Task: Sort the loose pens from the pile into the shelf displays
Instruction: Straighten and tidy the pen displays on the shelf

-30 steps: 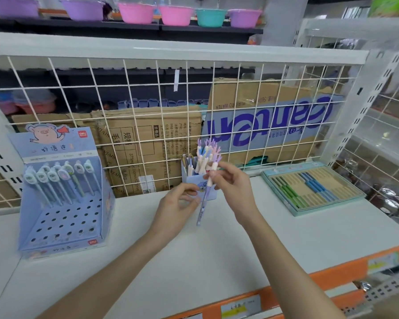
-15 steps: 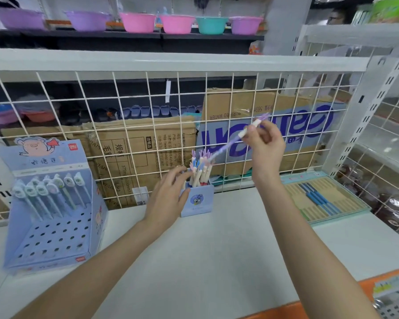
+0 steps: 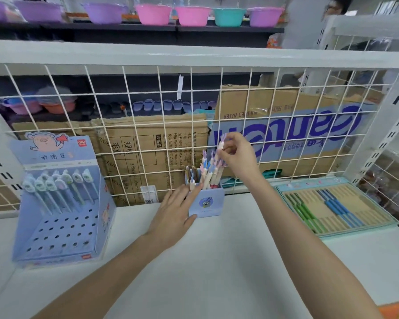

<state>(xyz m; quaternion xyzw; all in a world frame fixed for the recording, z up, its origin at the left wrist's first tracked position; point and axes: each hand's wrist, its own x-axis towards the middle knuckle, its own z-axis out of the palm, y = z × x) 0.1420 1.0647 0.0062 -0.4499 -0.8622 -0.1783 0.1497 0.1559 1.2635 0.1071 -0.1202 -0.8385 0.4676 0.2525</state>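
Note:
A small blue pen cup (image 3: 209,202) stands at the back middle of the white shelf (image 3: 217,261), with several pens (image 3: 209,171) upright in it. My right hand (image 3: 237,155) pinches the top of a purple-topped pen (image 3: 221,143) that stands upright in the cup. My left hand (image 3: 175,215) rests against the cup's left side, thumb low on its front and index finger along its rim. A blue pig-themed display box (image 3: 60,203) at the left holds a row of pens with round tops (image 3: 60,180).
A teal flat tray (image 3: 336,206) of green, blue and tan pens lies at the right. A white wire grid (image 3: 148,125) backs the shelf, with cardboard boxes (image 3: 152,157) behind it. Coloured basins (image 3: 152,13) line a higher shelf. An orange shelf edge (image 3: 396,309) shows at the bottom right.
My right hand brought the raised, slanted pen down and turned it upright into the cup. My left hand moved closer against the cup's side.

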